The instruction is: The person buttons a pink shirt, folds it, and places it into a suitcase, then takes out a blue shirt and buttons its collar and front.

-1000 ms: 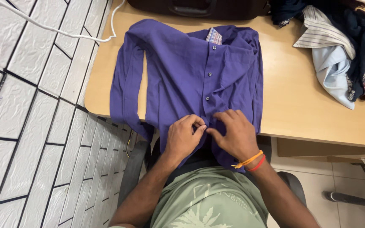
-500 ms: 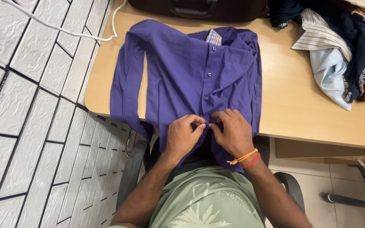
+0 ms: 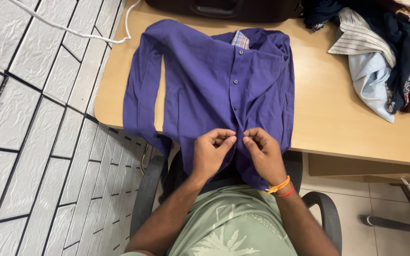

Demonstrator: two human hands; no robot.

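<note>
Both hands work the purple shirt [image 3: 209, 85] at the near edge of the surface [image 3: 338, 109]: left hand [image 3: 213, 150] and right hand [image 3: 262, 150] each pinch the soft front placket by the lowest fastened button. Its hem hangs off toward the lap, so thin, slippery cloth could slide from those fingertips. Beyond lie a crumpled clothes pile [image 3: 380, 47], a dark bag [image 3: 224, 8] and a white cord [image 3: 72, 31].

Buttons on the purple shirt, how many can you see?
3, in a line down the front of the purple shirt: near the collar, mid-chest, and lower. More may hide under the hands.
</note>
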